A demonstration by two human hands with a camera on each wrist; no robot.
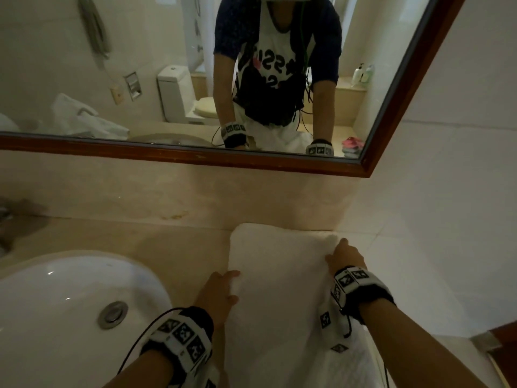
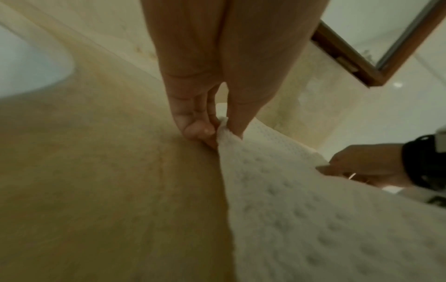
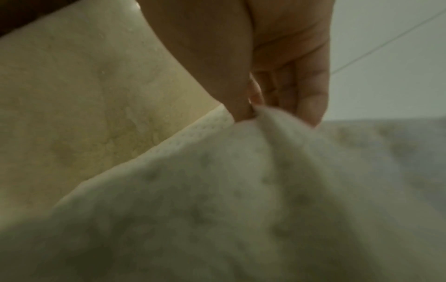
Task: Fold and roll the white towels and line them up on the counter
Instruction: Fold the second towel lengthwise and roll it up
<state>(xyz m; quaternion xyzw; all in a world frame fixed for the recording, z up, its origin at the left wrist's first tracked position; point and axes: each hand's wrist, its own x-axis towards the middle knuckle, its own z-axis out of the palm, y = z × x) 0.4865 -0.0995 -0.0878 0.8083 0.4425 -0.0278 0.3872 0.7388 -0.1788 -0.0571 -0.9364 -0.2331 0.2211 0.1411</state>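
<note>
A white waffle-textured towel (image 1: 279, 275) lies spread on the beige counter (image 1: 167, 239), right of the sink, its near end hanging over the front edge. My left hand (image 1: 221, 289) pinches the towel's left edge (image 2: 224, 131) between thumb and fingers. My right hand (image 1: 345, 256) pinches the right edge near the far corner, bunching the cloth (image 3: 255, 114) into a small ridge. The towel (image 2: 313, 209) stretches between both hands. The far edge sits close to the backsplash.
A white sink basin (image 1: 70, 298) with a metal drain (image 1: 113, 315) sits left of the towel. A wood-framed mirror (image 1: 195, 158) hangs above the backsplash. A white tiled wall (image 1: 433, 219) bounds the counter on the right. A crumpled white towel (image 1: 81, 119) shows in the mirror.
</note>
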